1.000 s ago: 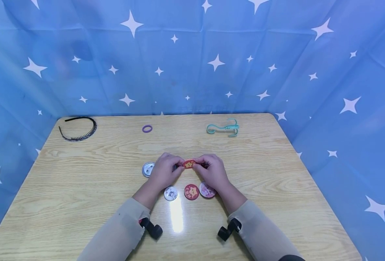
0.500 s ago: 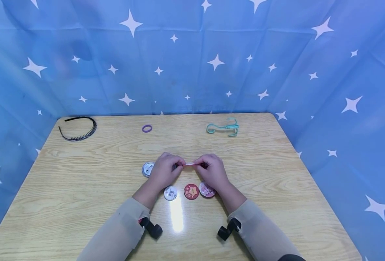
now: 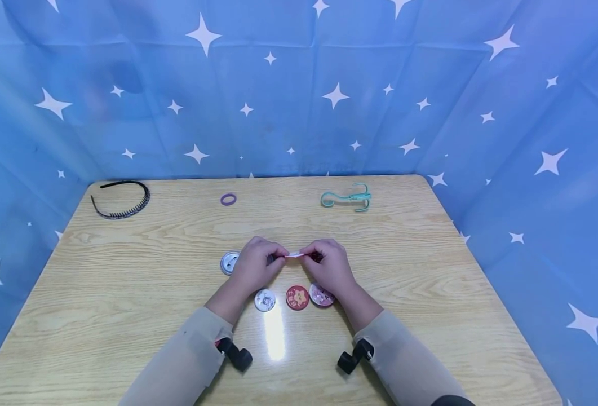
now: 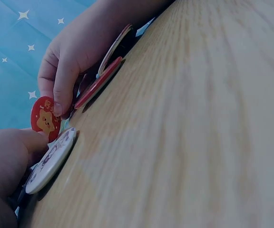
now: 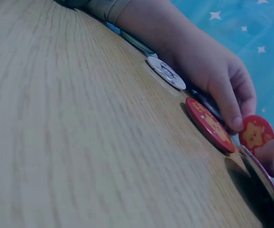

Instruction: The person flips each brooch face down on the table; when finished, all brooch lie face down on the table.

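Note:
Both hands pinch a red button badge with a yellow star (image 4: 44, 119) between thumb and fingertips, one at each side. In the head view that badge (image 3: 294, 255) stands edge-on, its printed face toward the body. My left hand (image 3: 258, 262) holds its left edge, and my right hand (image 3: 330, 264) its right edge. Closer to the body lie a white badge (image 3: 265, 300), a second red star badge (image 3: 297, 298) and a pink badge (image 3: 321, 295). Left of the left hand, a badge with its silver back up (image 3: 229, 263) is partly covered by that hand.
Along the table's far side lie a black toothed headband (image 3: 126, 213), a purple hair tie (image 3: 228, 199) and a teal hooked object (image 3: 349, 197). A blue curtain with white stars (image 3: 278, 113) hangs behind the wooden table (image 3: 126, 316).
The held red badge has turned from showing its face upward to standing edge-on in the head view. Both hands have stayed in nearly the same place.

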Action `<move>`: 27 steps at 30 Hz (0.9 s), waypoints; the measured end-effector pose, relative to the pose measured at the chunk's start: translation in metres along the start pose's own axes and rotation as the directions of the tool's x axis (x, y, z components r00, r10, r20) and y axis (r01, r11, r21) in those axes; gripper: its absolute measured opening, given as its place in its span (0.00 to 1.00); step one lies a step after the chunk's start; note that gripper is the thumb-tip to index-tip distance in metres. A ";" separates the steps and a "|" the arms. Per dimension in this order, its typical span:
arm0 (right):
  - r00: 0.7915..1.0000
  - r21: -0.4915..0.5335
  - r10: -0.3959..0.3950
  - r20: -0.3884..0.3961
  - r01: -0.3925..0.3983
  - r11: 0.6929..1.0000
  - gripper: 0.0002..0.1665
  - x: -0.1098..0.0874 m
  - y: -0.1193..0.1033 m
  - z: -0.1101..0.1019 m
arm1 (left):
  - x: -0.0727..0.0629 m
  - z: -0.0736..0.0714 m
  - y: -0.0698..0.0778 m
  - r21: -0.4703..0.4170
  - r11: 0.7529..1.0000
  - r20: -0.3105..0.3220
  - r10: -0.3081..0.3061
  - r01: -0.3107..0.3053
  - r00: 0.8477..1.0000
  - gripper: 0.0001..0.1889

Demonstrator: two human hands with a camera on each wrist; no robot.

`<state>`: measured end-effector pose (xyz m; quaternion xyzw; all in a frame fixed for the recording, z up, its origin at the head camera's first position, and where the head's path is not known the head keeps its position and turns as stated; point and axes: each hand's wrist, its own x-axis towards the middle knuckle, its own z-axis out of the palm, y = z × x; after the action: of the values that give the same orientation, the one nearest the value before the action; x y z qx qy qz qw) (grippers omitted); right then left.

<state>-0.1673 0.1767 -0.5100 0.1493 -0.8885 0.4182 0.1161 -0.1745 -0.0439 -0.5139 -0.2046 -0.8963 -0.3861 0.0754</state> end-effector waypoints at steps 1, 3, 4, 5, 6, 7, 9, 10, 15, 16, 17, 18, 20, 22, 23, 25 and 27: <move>1.000 -0.004 -0.005 -0.002 0.005 1.000 0.07 0.000 0.000 0.000 | 0.000 0.000 0.000 -0.004 1.000 -0.001 -0.003 0.003 1.000 0.05; 1.000 -0.012 -0.014 -0.004 0.014 1.000 0.07 0.000 0.000 0.000 | 0.000 -0.001 0.001 -0.009 1.000 0.007 -0.009 0.009 1.000 0.05; 1.000 -0.016 -0.020 -0.005 0.020 1.000 0.07 0.000 0.000 0.000 | 0.000 -0.001 0.001 -0.005 1.000 0.009 -0.005 0.005 1.000 0.06; 1.000 -0.020 -0.025 -0.006 0.025 1.000 0.07 0.000 0.000 0.000 | 0.000 -0.001 0.001 -0.001 1.000 0.012 -0.002 0.002 1.000 0.07; 1.000 -0.022 -0.028 -0.007 0.028 0.999 0.07 0.000 0.000 0.000 | 0.000 -0.001 0.001 0.004 1.000 0.013 0.002 -0.002 1.000 0.08; 0.999 -0.027 -0.034 -0.009 0.033 0.999 0.07 0.000 0.001 0.001 | 0.000 -0.001 0.001 0.006 1.000 0.018 0.004 -0.004 1.000 0.09; 0.999 -0.040 -0.049 -0.015 0.049 0.998 0.07 0.000 0.001 0.001 | 0.000 0.000 0.002 0.015 1.000 0.021 0.012 -0.012 1.000 0.12; 0.998 -0.046 -0.059 -0.018 0.058 0.997 0.08 0.000 0.002 0.001 | 0.000 0.000 0.002 0.015 1.000 0.021 0.014 -0.014 1.000 0.12; 0.997 -0.060 -0.079 -0.020 0.078 0.995 0.08 0.000 0.003 0.002 | 0.000 0.000 0.001 0.017 1.000 0.023 0.013 -0.014 1.000 0.11; 0.997 -0.062 -0.079 -0.017 0.078 0.995 0.09 0.000 0.003 0.002 | 0.000 0.001 0.001 0.018 1.000 0.027 0.010 -0.011 1.000 0.11; 0.997 -0.065 -0.078 -0.013 0.077 0.995 0.09 -0.001 0.003 0.001 | 0.001 0.001 0.001 0.020 1.000 0.029 0.009 -0.009 1.000 0.11; 0.997 -0.067 -0.076 -0.007 0.075 0.995 0.09 -0.001 0.003 0.001 | 0.001 0.001 0.001 0.021 1.000 0.031 0.006 -0.007 0.999 0.11; 0.998 -0.078 -0.069 0.008 0.070 0.994 0.10 -0.001 0.003 0.000 | 0.001 0.001 0.001 0.024 1.000 0.039 -0.004 0.003 0.999 0.11; 0.998 -0.095 -0.056 0.032 0.059 0.994 0.11 0.000 0.003 -0.001 | 0.001 0.001 0.002 0.031 0.999 0.044 -0.012 0.011 0.999 0.11; 0.998 -0.104 -0.049 0.045 0.054 0.993 0.11 -0.001 0.002 -0.002 | 0.001 0.001 0.002 0.033 0.999 0.047 -0.018 0.016 0.999 0.11; 0.997 -0.123 -0.033 0.072 0.042 0.992 0.12 -0.001 0.001 -0.002 | 0.001 0.000 0.003 0.038 0.999 0.054 -0.028 0.026 0.998 0.11; 0.995 -0.136 -0.017 0.095 0.030 0.990 0.12 -0.001 0.001 -0.003 | 0.000 0.000 0.003 0.041 0.999 0.061 -0.034 0.032 0.998 0.12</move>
<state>-0.1663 0.1794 -0.5089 0.1709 -0.9177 0.3472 0.0893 -0.1735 -0.0418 -0.5113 -0.2001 -0.9089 -0.3630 0.0454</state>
